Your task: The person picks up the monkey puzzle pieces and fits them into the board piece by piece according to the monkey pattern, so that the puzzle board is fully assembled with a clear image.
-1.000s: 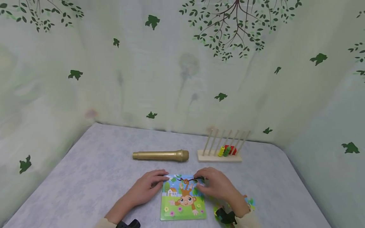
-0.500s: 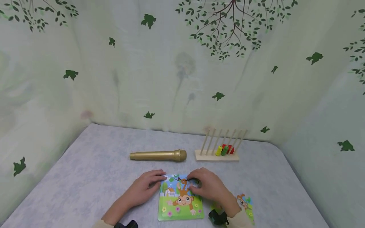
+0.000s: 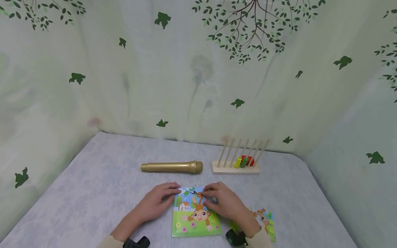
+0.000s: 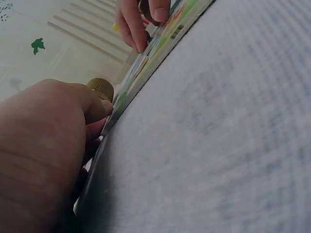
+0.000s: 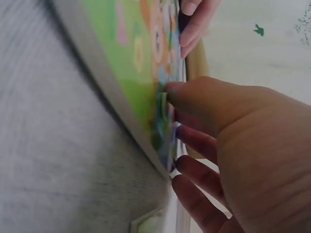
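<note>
A square jigsaw puzzle [image 3: 196, 222] with a monkey hanging upside down lies on the table between my hands. My left hand [image 3: 159, 201] rests at its upper left edge, the fingers nearly straight and touching the border. Over the upper right part, my right hand [image 3: 226, 203] pinches a small puzzle piece [image 5: 164, 107] between thumb and fingers, its edge standing slightly proud of the picture. In the head view that piece is mostly hidden by the hand. The left wrist view shows the left thumb against the puzzle's side.
Behind the puzzle lies a gold toy microphone [image 3: 172, 167]. A wooden peg rack [image 3: 235, 168] with yellow, green and red pieces stands to its right. Another colourful picture puzzle [image 3: 268, 224] lies partly under the right forearm. A leaf-printed cloth wall [image 3: 186, 86] closes off the back.
My right hand has shifted left over the puzzle's upper right part, with the small piece. More of the picture beside the right forearm shows. The left hand holds its place at the edge.
</note>
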Action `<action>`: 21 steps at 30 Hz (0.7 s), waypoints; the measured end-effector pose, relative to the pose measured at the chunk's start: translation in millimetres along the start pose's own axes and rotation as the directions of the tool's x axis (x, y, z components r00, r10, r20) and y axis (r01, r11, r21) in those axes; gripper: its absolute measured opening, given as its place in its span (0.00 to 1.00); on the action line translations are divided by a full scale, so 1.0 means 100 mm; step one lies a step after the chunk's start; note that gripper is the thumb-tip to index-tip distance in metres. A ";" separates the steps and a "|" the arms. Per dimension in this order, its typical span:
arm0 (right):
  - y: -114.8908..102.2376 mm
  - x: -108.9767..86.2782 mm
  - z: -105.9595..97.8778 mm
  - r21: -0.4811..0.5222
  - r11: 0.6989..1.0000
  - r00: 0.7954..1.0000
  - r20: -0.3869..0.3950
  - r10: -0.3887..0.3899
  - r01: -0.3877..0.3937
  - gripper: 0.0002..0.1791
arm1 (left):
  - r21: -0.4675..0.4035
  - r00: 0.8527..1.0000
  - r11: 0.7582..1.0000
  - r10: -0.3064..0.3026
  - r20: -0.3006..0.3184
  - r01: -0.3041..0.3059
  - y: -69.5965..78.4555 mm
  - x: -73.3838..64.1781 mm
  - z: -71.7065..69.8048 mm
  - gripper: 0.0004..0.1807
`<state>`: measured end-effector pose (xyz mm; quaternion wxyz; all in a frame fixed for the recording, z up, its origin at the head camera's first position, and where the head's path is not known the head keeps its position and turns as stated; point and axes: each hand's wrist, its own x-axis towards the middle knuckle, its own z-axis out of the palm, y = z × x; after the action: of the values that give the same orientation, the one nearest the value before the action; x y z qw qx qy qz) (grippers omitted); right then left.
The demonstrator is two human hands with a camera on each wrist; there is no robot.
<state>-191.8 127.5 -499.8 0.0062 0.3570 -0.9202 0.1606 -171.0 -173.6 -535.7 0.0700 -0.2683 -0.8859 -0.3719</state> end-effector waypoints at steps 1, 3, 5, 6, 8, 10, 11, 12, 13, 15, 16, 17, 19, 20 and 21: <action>0.00 -0.01 -0.02 0.001 1.000 1.000 0.010 0.006 -0.006 0.18 | 0.000 1.000 1.000 0.002 -0.003 -0.002 0.00 0.01 -0.01 0.15; 0.02 -0.04 -0.05 0.011 1.000 1.000 0.025 0.012 -0.013 0.22 | 0.003 1.000 1.000 0.004 -0.002 -0.004 0.00 0.02 -0.01 0.15; 0.04 -0.08 -0.10 0.028 0.999 1.000 0.023 0.015 -0.016 0.25 | 0.009 1.000 1.000 0.006 0.000 -0.006 0.00 0.02 -0.02 0.15; 0.06 -0.10 -0.12 0.037 0.999 1.000 0.013 0.017 -0.017 0.25 | 0.013 1.000 1.000 0.007 0.001 -0.007 0.00 0.03 -0.03 0.15; 0.10 -0.17 -0.16 0.040 0.999 1.000 -0.015 0.025 -0.025 0.26 | 0.016 1.000 1.000 0.010 -0.002 -0.009 0.00 0.02 -0.01 0.16; 0.14 -0.25 -0.21 0.032 0.999 0.998 -0.046 0.034 -0.033 0.26 | 0.019 1.000 1.000 0.008 -0.005 -0.008 0.01 0.01 -0.01 0.17; 0.16 -0.28 -0.23 0.026 0.999 0.998 -0.054 0.042 -0.041 0.25 | 0.019 1.000 1.000 0.007 -0.004 -0.007 0.01 0.01 -0.01 0.17; 0.19 -0.32 -0.25 0.018 0.998 0.997 -0.057 0.054 -0.053 0.25 | 0.017 1.000 1.000 0.004 -0.001 -0.004 0.02 0.00 -0.01 0.17; 0.21 -0.36 -0.27 0.015 0.998 0.996 -0.057 0.068 -0.067 0.24 | 0.014 1.000 1.000 0.001 0.002 -0.001 0.02 0.00 -0.01 0.17; 0.26 -0.44 -0.30 0.029 0.995 0.994 -0.050 0.101 -0.100 0.24 | 0.012 1.000 1.000 0.002 0.007 -0.002 0.02 -0.01 -0.01 0.17; 0.28 -0.47 -0.31 0.039 0.992 0.992 -0.042 0.119 -0.117 0.24 | 0.009 1.000 1.000 0.004 0.008 -0.004 0.02 -0.01 -0.01 0.17; 0.31 -0.50 -0.32 0.052 0.989 0.990 -0.028 0.138 -0.137 0.24 | 0.010 1.000 1.000 0.006 0.006 -0.006 0.02 -0.01 -0.01 0.17; 0.35 -0.56 -0.33 0.094 0.982 0.987 0.004 0.164 -0.163 0.24 | 0.011 1.000 1.000 0.002 0.005 -0.002 0.01 -0.02 0.00 0.17; 0.38 -0.58 -0.35 0.110 0.979 0.985 0.019 0.171 -0.172 0.25 | 0.014 1.000 1.000 0.001 0.004 -0.001 0.01 0.00 -0.01 0.17; 0.42 -0.59 -0.37 0.126 0.977 0.985 0.034 0.170 -0.172 0.26 | 0.018 1.000 1.000 -0.004 0.004 0.004 0.01 0.02 -0.01 0.17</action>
<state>-179.2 206.2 -483.8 -0.0412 0.2780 -0.9352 0.2154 -172.0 -173.0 -533.1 0.0701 -0.2668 -0.8898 -0.3636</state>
